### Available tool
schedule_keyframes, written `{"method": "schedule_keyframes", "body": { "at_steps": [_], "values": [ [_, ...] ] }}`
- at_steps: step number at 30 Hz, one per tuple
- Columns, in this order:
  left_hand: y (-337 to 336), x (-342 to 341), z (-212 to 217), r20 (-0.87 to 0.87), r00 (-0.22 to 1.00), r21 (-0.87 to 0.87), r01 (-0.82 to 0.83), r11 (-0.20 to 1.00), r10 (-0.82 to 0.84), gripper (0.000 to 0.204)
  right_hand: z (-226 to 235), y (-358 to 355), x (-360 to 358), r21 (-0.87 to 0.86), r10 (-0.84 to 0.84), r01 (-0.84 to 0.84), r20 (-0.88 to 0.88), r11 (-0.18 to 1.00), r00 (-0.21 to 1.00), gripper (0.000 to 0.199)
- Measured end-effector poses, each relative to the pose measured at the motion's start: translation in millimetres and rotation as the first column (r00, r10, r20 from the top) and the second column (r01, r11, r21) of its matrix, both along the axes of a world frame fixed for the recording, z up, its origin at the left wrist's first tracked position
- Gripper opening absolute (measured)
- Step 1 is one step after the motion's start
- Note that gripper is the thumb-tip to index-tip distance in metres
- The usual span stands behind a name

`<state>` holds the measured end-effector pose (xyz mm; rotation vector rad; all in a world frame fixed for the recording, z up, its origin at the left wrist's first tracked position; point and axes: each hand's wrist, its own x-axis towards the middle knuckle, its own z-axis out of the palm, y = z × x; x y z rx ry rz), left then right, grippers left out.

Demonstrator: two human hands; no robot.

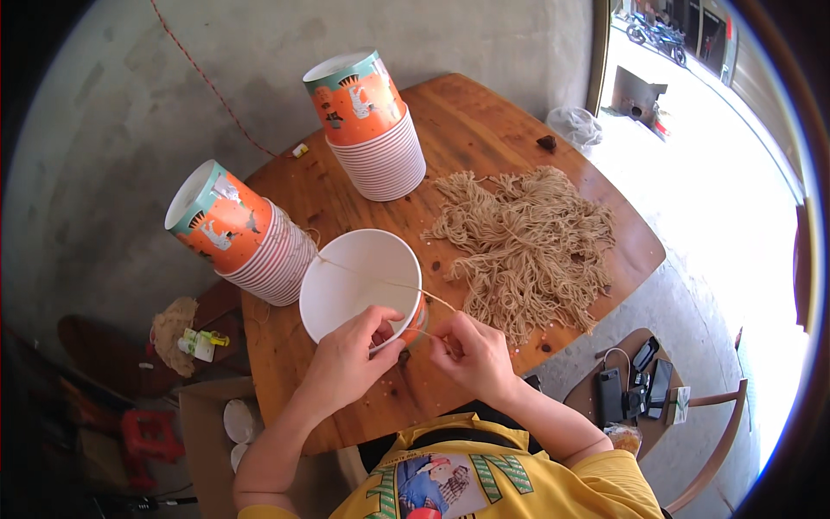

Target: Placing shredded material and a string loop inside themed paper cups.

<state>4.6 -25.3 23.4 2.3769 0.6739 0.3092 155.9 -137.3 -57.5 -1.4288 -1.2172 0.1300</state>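
A tilted stack of orange paper bowls [238,232] lies at the wooden worktop's [484,130] left edge, its far side hidden. Beside it, near the front edge, the left hand [346,359] grips the rim of an open white bowl [359,281], fingers closed on it and covering part of the rim. A thin string [380,281] crosses the bowl to the right hand [471,350], pinched between its fingers. A second stack [372,125] stands at the back. Tan string bundles [527,246] sprawl rightward. Concrete floor surrounds; the doorway glare is washed out.
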Motion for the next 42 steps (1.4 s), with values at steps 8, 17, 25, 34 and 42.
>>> {"method": "schedule_keyframes", "body": {
  "at_steps": [8,17,25,34,42],
  "values": [
    [0,1,0,-0.009,1.0,-0.025,-0.021,0.999,0.021,0.033,0,1,-5,0.025,-0.002,0.0,0.082,1.0,0.997,0.018],
    [2,2,6,-0.009,1.0,-0.074,0.026,0.997,-0.027,0.03,-3,9,-10,0.053,-0.004,-0.005,0.167,0.999,0.986,0.021],
    [33,6,8,-0.048,0.993,-0.451,0.072,0.89,-0.105,0.02,2,18,-13,0.091,-0.043,0.026,0.195,0.996,0.98,0.017],
    [19,13,7,0.08,0.995,-0.186,-0.04,0.982,0.055,0.01,25,0,18,-0.252,0.196,-0.177,0.053,0.951,0.979,0.024],
    [24,28,-3,0.274,0.944,-0.618,0.026,0.785,0.185,0.008,59,7,54,-0.222,0.461,-0.437,0.069,0.872,0.884,0.016]
  ]
}}
